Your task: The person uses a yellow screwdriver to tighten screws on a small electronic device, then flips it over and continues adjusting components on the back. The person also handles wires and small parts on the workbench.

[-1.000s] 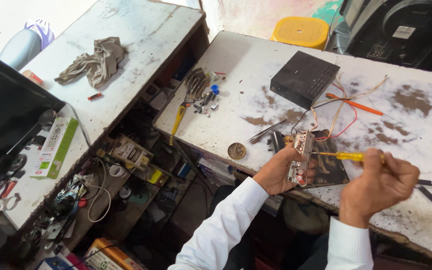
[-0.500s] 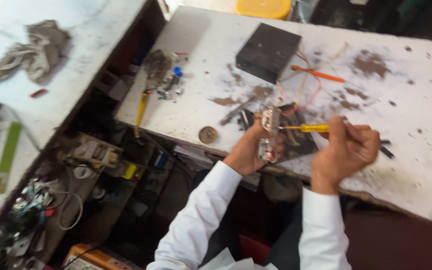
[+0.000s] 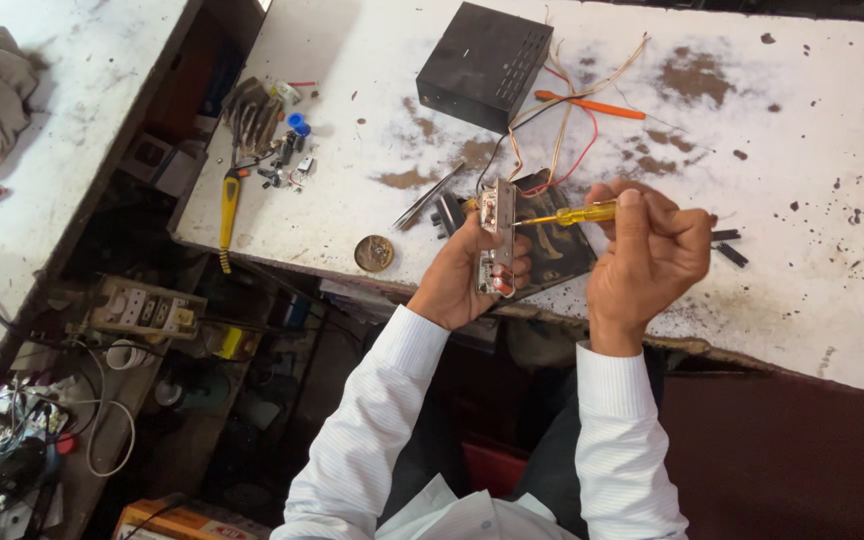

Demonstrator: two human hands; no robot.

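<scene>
Two hands stay at the bench edge as before: left hand (image 3: 462, 275) gripping an upright circuit board (image 3: 497, 240), right hand (image 3: 647, 250) closed around a yellow screwdriver (image 3: 567, 215) touching it. Black box (image 3: 485, 65) and wires (image 3: 562, 120) lie behind.

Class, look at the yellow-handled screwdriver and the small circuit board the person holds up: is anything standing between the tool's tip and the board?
Nothing visible does. The right hand holds the screwdriver, whose shaft runs straight to the circuit board gripped by the left hand.

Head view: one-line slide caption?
Left hand holds a small circuit assembly upright while right hand applies a yellow screwdriver over the stained bench.
</scene>
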